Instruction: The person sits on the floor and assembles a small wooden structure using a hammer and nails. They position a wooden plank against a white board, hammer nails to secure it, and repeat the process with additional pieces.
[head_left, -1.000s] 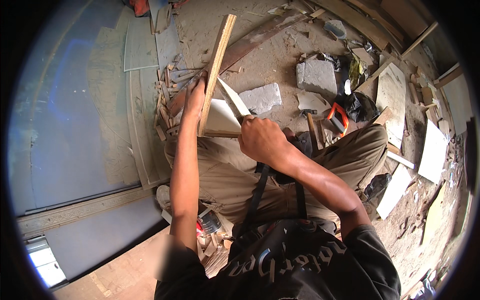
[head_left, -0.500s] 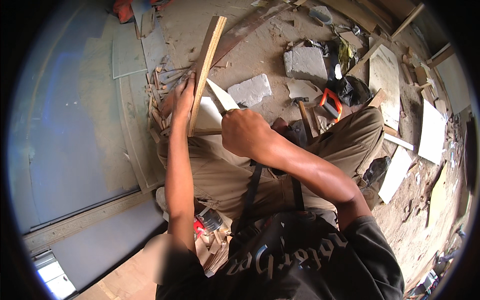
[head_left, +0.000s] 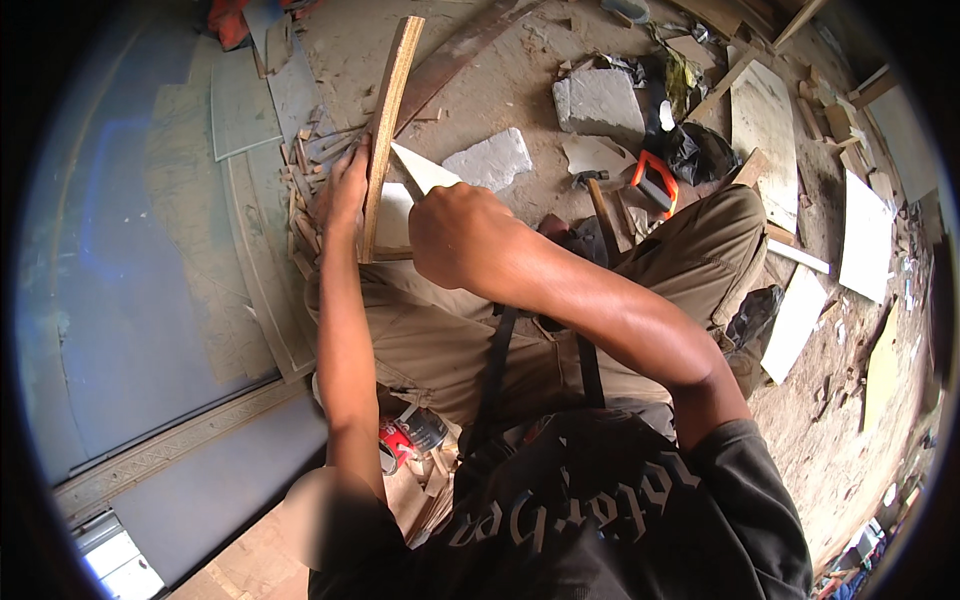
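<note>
A long, narrow wooden board (head_left: 386, 130) stands tilted on edge in front of my crossed legs, its raw layered edge facing up. My left hand (head_left: 346, 190) is closed around its left side, with the fingers partly hidden behind it. My right hand (head_left: 462, 238) makes a fist around a pale, pointed flat piece (head_left: 424, 168). Its narrow tip reaches the right side of the board, and I cannot tell whether it is a blade. Below that tip, between the board and my right fist, a white panel (head_left: 393, 215) shows in part.
Grey blocks (head_left: 598, 102) lie ahead on the dirt floor. An orange-handled tool (head_left: 656, 185) and a hammer (head_left: 598, 200) lie near my right knee. Wood scraps (head_left: 305, 215) and a glass sheet (head_left: 245, 110) are at the left. A red can (head_left: 397, 445) sits beside my left arm.
My right fist and the pale pointed piece have moved slightly left with the board. My left hand keeps its hold. The whole view has also shifted a little.
</note>
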